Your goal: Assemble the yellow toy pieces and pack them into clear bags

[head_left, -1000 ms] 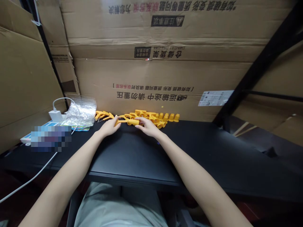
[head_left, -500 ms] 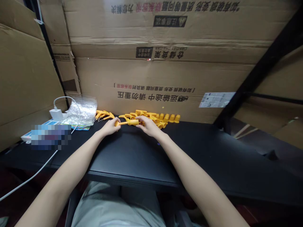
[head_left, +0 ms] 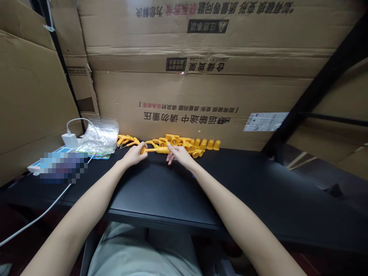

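Note:
My left hand [head_left: 134, 155] is closed on the left end of a yellow plastic piece with a thin ribbed stem [head_left: 151, 150] and a thicker cylindrical sleeve [head_left: 162, 150]. The piece lies level between both hands, just above the dark tabletop. At the sleeve's right end, my right hand [head_left: 180, 156] pinches it with the thumb on top and the fingers curled below. Directly behind the hands is a heap of yellow plastic parts [head_left: 172, 137], some of them hollow. Several yellow branched pieces [head_left: 126, 138] lie behind my left hand.
Yellow cups [head_left: 216, 144] stand right of the heap, against a cardboard wall [head_left: 184, 88]. On the left are a clear plastic bag [head_left: 99, 135], a white charger [head_left: 69, 138] with its cable, and a blurred-out item [head_left: 63, 166]. A black table [head_left: 161, 195] spans the front.
My right hand has shifted its fingers on the sleeve's end; they now curl lower, beneath the thumb. My left hand keeps its hold. The view has moved slightly.

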`<state>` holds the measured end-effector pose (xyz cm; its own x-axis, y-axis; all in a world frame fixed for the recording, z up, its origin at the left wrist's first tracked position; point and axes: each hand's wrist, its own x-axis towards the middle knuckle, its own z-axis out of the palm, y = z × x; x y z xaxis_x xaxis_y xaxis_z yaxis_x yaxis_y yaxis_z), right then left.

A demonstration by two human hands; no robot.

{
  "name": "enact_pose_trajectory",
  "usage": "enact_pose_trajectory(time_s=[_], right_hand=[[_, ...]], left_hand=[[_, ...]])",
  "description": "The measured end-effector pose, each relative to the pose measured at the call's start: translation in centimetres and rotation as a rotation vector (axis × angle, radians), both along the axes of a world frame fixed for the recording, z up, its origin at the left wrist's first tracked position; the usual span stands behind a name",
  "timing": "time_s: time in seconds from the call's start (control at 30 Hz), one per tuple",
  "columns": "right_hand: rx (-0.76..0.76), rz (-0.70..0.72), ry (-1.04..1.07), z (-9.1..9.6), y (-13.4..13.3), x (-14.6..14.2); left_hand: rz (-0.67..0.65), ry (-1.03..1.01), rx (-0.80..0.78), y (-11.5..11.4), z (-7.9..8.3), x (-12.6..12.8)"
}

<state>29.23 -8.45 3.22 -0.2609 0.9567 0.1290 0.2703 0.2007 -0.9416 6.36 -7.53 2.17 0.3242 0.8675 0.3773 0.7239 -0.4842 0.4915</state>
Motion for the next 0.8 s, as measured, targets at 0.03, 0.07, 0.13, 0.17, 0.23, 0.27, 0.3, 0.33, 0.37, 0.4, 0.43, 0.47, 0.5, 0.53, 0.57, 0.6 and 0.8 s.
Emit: enact_pose_trajectory(time_s=[0.03,0.07,0.13,0.17,0.23,0.27,0.3,0.33,0.37,0.4,0.43,0.47,0.5,0.53,0.57,0.6,0.8], right_hand=[[-0.033,-0.011,-0.004,0.2,-0.1,-0.1],[-0.062,-0.023,-0.016,0.3,-0.3,-0.2],[-0.108,-0.051,-0.046,0.6,-0.5,-0.3],[-0.127,-0.065,-0.058,0.7,-0.5,-0.3],[-0.173,-0.075,-0.070,0.9,-0.6,-0.2],[-0.201,-0.067,-0.070,1.0,-0.6,-0.1],[-0.225,-0.052,-0.063,1.1,-0.6,0.0],[-0.239,-0.027,-0.050,1.1,-0.6,0.2],[-0.238,0.005,-0.028,1.1,-0.5,0.5],[-0.219,0.043,-0.001,1.1,-0.4,0.8],[-0.185,0.077,0.028,1.1,-0.3,1.0],[-0.142,0.103,0.054,1.0,-0.2,1.2],[-0.103,0.120,0.070,1.0,-0.1,1.4],[-0.074,0.128,0.077,1.0,-0.1,1.4],[-0.059,0.126,0.075,1.0,0.0,1.4],[-0.057,0.115,0.065,1.0,-0.1,1.3],[-0.115,-0.056,-0.036,1.2,-0.7,0.1]], left_hand=[[-0.007,-0.009,0.003,0.0,0.0,0.0],[-0.014,-0.017,0.005,0.0,0.1,0.0],[-0.025,-0.025,0.006,0.0,0.1,0.1],[-0.030,-0.025,0.003,0.1,0.0,0.1],[-0.034,-0.032,-0.004,0.2,0.0,0.1],[-0.034,-0.040,-0.007,0.3,-0.1,0.1],[-0.031,-0.048,-0.010,0.3,-0.2,0.0],[-0.029,-0.056,-0.014,0.4,-0.2,0.0],[-0.024,-0.061,-0.017,0.4,-0.2,0.0],[-0.019,-0.062,-0.019,0.4,-0.2,0.0],[-0.016,-0.060,-0.021,0.4,-0.2,0.0],[-0.013,-0.057,-0.020,0.4,-0.2,0.0],[-0.011,-0.052,-0.018,0.3,-0.1,0.0],[-0.013,-0.047,-0.013,0.3,-0.1,0.0],[-0.019,-0.041,-0.007,0.2,0.0,0.1],[-0.028,-0.036,0.000,0.1,0.1,0.2],[-0.022,-0.026,0.039,-0.4,0.4,0.4]])
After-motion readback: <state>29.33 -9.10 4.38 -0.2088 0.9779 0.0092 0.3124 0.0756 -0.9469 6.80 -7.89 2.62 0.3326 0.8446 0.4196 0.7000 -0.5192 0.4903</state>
